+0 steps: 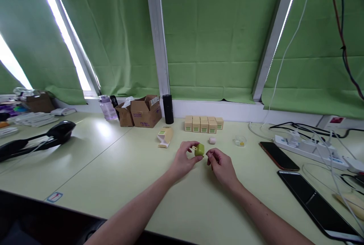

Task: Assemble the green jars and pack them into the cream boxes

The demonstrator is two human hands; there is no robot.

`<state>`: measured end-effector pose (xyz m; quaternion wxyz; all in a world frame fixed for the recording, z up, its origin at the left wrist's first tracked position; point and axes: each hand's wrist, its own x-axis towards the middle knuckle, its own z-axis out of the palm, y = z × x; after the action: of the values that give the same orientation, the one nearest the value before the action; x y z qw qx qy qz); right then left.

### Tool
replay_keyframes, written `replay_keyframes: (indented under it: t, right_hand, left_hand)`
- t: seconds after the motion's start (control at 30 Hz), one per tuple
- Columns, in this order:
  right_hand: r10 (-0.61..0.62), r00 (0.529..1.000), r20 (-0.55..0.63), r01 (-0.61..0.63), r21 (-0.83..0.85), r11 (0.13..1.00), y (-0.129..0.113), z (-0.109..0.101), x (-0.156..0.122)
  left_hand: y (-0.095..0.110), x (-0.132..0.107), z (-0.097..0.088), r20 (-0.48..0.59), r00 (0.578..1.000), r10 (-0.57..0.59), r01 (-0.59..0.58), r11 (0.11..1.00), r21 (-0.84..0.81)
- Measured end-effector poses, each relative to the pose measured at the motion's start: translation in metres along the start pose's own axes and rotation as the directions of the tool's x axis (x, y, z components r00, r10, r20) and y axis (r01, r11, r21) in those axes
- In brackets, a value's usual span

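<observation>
Between the thumb and fingers of my left hand is a small olive-green case with a pale loop on its side, held just above the table. My right hand is close beside it, thumb and fingertips pinched together; whether anything is between them is too small to see. Beyond my hands lies a small pale pink cylinder. An opened cardboard carton rests to the left. Several small brown boxes stand in a group behind, and a clear dish with a yellow bit sits to the right.
Two phones, a smaller one and a larger one, lie at right near a white power strip with tangled cables. Along the back are a black tumbler, a cardboard box and a purple bottle. Black headphones lie left.
</observation>
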<state>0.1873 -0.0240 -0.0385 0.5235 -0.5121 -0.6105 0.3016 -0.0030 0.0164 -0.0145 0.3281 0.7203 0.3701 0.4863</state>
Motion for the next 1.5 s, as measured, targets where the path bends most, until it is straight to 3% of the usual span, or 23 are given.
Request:
replay_keyframes:
  t: [0.1,0.23,0.43,0.53,0.8,0.93,1.03,1.2,1.3,1.4,1.5]
  right_hand:
    - [-0.037,0.997,-0.068,0.022,-0.212,0.977,0.009,-0.005,0.008]
    - [-0.062,0.989,-0.131,0.001,-0.424,0.906,0.019,-0.011,0.023]
    - [-0.043,0.992,-0.117,-0.053,-0.710,0.702,0.025,-0.015,0.051]
    - [-0.010,0.996,-0.088,-0.056,-0.714,0.698,0.024,-0.013,0.065]
    - [0.034,0.990,-0.133,-0.094,-0.476,0.875,0.029,-0.008,0.076]
    - [0.080,0.970,-0.228,-0.126,-0.192,0.973,0.027,-0.003,0.070]
    - [0.168,0.961,-0.219,-0.152,0.088,0.985,0.020,0.004,0.062]
    - [0.244,0.963,-0.115,-0.172,0.437,0.883,0.002,0.005,0.038]
    - [0.325,0.944,0.054,-0.257,0.739,0.623,-0.011,0.000,0.025]
    - [0.288,0.945,0.154,-0.292,0.792,0.536,-0.023,-0.004,0.017]
    - [0.213,0.958,0.192,-0.278,0.805,0.525,-0.031,-0.004,0.014]
  left_hand:
    - [-0.004,0.006,-0.003,0.023,0.991,-0.135,0.136,0.957,-0.255]
    - [-0.009,0.010,-0.004,0.060,0.978,-0.197,0.199,0.827,-0.526]
    - [-0.013,0.009,-0.004,0.090,0.973,-0.211,0.219,0.741,-0.635]
    - [-0.011,0.007,-0.005,0.123,0.974,-0.192,0.225,0.729,-0.647]
    - [-0.011,0.007,-0.007,0.137,0.975,-0.178,0.223,0.703,-0.675]
    - [-0.010,0.008,-0.007,0.113,0.980,-0.167,0.199,0.721,-0.664]
    - [-0.009,0.009,-0.007,0.066,0.984,-0.168,0.170,0.739,-0.652]
    - [-0.010,0.010,-0.008,0.037,0.985,-0.171,0.155,0.751,-0.642]
    - [-0.009,0.009,-0.008,0.040,0.984,-0.171,0.159,0.764,-0.626]
    - [-0.006,0.007,-0.009,0.043,0.984,-0.174,0.164,0.774,-0.612]
    - [-0.004,0.007,-0.009,0.044,0.984,-0.171,0.162,0.781,-0.603]
